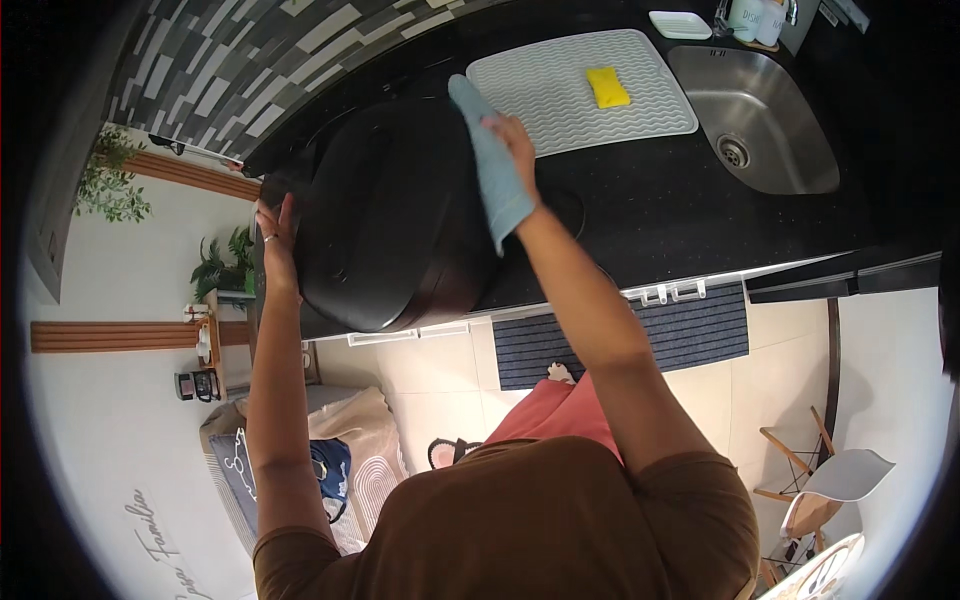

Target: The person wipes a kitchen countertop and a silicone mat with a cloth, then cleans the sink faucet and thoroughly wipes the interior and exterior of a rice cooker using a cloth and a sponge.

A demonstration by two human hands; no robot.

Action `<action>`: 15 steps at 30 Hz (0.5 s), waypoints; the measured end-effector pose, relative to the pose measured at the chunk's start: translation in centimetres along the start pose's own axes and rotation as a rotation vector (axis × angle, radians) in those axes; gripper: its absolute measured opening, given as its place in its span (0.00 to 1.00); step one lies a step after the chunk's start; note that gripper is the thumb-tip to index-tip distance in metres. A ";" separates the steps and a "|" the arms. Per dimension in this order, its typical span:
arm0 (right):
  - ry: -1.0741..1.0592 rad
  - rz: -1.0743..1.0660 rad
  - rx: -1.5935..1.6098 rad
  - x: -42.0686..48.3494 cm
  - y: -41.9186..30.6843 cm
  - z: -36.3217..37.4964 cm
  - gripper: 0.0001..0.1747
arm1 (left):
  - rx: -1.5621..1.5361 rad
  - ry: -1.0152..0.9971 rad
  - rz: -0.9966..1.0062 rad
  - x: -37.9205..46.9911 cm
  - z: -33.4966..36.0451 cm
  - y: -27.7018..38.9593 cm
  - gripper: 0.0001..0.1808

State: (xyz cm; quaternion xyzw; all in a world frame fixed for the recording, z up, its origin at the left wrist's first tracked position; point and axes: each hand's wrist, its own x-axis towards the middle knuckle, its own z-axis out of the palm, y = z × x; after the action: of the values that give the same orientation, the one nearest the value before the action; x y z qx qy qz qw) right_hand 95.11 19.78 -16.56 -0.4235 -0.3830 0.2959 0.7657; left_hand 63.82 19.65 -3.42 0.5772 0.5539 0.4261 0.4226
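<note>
A bulky black countertop appliance (382,217), perhaps an air fryer, stands at the front of the black countertop (645,195). My left hand (276,232) rests against its left side, fingers spread and a ring on one of them. On the opposite side, my right hand (516,142) holds a light blue cloth (491,165) flat along the appliance's right edge. The fingers of that hand are partly hidden by the cloth. Part of a dark cord (574,210) curves over the counter beside my right forearm.
Right of the appliance lies a grey drying mat (547,82) with a yellow sponge (607,88) on it. Beyond are a steel sink (765,112), a soap dish (679,25) and pump bottles (750,19). White drawer handles (675,291) jut from the counter front above a striped floor mat (690,330).
</note>
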 end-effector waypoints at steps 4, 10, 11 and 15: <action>0.155 -0.152 -0.398 -11.4 -3.9 0.7 0.30 | -0.015 -0.029 0.003 -1.7 2.2 1.2 0.44; -0.007 -0.195 -0.291 -15.2 -5.4 0.7 0.33 | 0.361 -0.105 0.089 -1.7 0.7 0.9 0.45; -0.006 -0.166 -0.309 -11.5 -5.8 0.8 0.31 | 0.363 -0.101 0.097 -1.8 0.7 1.0 0.45; 0.065 -0.040 -0.194 -1.8 -0.4 0.9 0.25 | 0.312 -0.050 0.110 -0.8 2.5 1.0 0.48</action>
State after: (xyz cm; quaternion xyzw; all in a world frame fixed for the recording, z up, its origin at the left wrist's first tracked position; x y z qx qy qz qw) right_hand 93.45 18.62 -16.48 -0.4975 -0.3932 0.2282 0.7388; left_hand 66.50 18.78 -3.22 0.6757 0.5702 0.3430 0.3174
